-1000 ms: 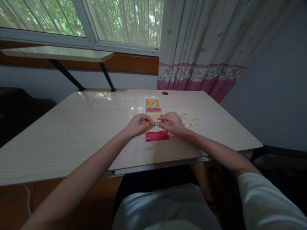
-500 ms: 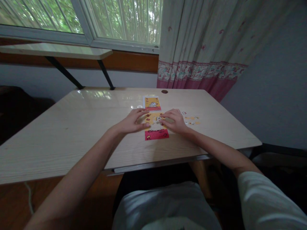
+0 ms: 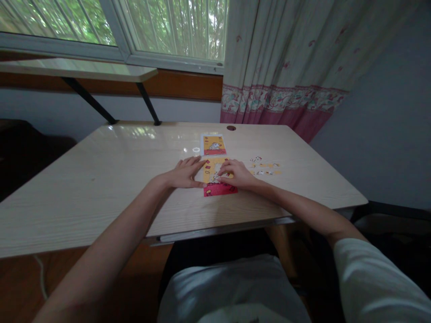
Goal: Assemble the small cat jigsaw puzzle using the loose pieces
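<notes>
Beneath a barred window (image 3: 178,27), a pale wood-grain counter (image 3: 117,188) reaches back to the wall, with a raised shelf (image 3: 77,69) on dark supports at its far left. To the right hangs a cream curtain (image 3: 286,58) with a floral band and pink hem. Near the counter's front, toward the middle, lies a yellow-and-red sheet (image 3: 220,190); just beyond it is a smaller picture card (image 3: 214,146) in the same colours, showing a white animal. Small cut-outs (image 3: 260,172) lie to the right. The prints' finer marks are too small to read.

The left hand (image 3: 186,174) is spread, thumb well apart from the fingers, at the sheet's left edge, gripping nothing. The right hand (image 3: 238,174) curls over the sheet's middle, thumb and fingers close together; whether they pinch a piece, I cannot tell. A second ago both hands were bunched close together above the sheet; now the left lies flatter and farther out.
</notes>
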`<state>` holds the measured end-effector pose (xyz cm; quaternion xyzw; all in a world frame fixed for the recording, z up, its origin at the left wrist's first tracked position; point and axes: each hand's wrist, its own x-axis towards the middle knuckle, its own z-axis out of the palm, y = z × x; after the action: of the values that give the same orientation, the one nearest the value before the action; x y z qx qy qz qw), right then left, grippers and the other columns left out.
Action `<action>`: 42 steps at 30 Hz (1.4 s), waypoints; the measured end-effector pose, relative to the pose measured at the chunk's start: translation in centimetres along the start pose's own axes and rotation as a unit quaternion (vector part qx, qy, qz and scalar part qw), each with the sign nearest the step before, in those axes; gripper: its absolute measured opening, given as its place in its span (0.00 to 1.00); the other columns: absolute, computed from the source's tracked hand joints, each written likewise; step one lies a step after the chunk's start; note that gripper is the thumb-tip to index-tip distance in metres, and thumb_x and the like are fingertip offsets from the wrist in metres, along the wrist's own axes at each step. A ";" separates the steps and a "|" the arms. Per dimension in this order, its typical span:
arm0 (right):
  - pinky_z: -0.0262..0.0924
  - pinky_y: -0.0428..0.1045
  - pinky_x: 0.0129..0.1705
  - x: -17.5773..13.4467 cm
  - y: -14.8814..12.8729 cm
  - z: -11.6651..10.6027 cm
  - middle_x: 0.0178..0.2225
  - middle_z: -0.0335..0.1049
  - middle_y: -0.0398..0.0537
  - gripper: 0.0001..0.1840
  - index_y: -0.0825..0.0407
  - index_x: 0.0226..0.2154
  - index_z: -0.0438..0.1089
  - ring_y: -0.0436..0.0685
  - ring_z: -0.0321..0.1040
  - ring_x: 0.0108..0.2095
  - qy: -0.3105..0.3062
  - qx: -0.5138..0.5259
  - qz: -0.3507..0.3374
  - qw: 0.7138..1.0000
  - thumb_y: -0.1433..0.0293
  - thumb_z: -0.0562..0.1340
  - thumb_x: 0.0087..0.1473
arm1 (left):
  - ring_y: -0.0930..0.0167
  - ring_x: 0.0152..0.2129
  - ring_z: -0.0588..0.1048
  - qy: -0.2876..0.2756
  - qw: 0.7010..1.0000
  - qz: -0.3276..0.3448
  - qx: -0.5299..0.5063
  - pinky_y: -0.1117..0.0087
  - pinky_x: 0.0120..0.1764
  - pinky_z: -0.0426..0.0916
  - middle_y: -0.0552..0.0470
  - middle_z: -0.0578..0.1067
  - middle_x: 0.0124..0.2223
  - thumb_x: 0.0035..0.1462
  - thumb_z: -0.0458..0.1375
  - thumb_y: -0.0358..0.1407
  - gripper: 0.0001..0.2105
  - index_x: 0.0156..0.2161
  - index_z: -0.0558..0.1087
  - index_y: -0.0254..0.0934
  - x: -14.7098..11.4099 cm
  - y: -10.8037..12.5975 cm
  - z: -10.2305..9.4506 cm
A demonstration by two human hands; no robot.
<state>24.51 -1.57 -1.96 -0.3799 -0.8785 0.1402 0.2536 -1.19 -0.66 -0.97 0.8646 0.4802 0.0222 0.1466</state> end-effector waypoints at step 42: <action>0.53 0.56 0.50 -0.4 -0.4 0.6 0.41 0.74 0.48 0.06 0.46 0.35 0.79 0.58 0.66 0.45 -0.019 -0.041 -0.082 0.996 0.67 0.65 0.55 | 0.46 0.62 0.56 0.059 0.998 -0.017 0.031 0.43 0.58 0.52 0.32 0.57 0.67 0.55 0.48 0.64 0.42 0.65 0.58 0.34 -0.1 1.5 0.3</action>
<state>24.15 -2.11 -2.44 -0.3140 -0.9162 0.0902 0.2321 0.05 -1.55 -0.81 0.8578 0.5027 0.0564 0.0915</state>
